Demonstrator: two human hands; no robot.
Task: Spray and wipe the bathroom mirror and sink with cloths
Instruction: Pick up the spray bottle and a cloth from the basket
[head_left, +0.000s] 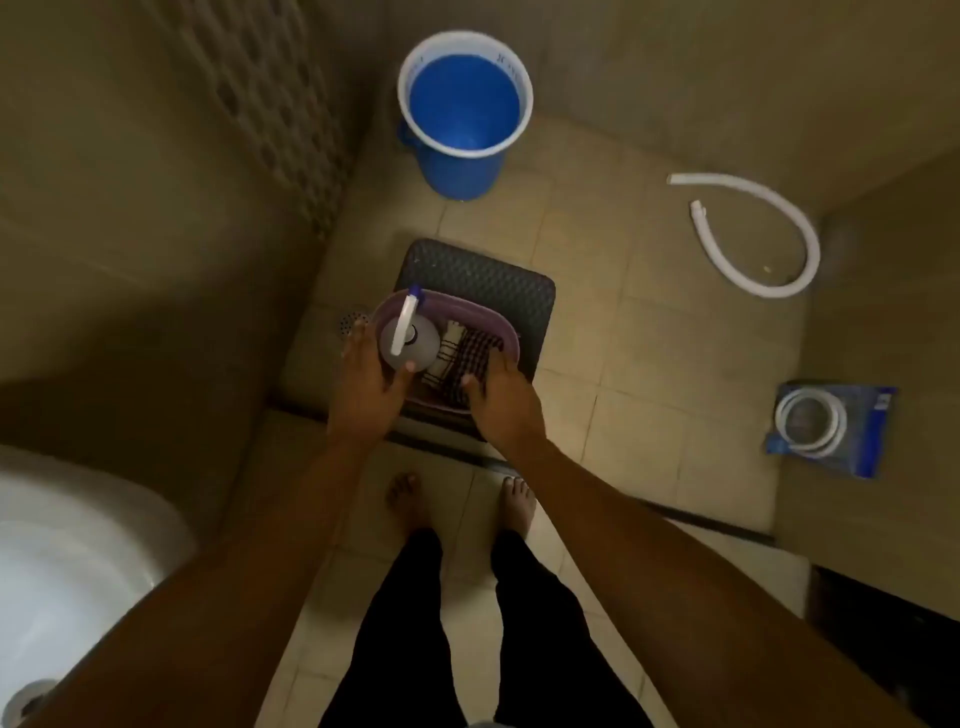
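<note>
A purple basket (511, 340) stands on a dark stool (498, 283) on the bathroom floor. Inside it are a clear spray bottle (410, 343) with a white and blue trigger head, and a dark checked cloth (475, 358) beside a lighter cloth. My left hand (369, 379) wraps around the spray bottle's body, thumb on its near side. My right hand (498, 400) reaches into the basket with its fingers on the checked cloth. The white sink (67, 561) shows at the lower left. The mirror is out of view.
A blue bucket (465, 114) stands beyond the stool near the wall corner. A white hose (763, 234) curls on the tiles at right, and a packaged coiled hose (831, 426) lies further right. A floor drain (350, 319) sits left of the stool. My bare feet stand below.
</note>
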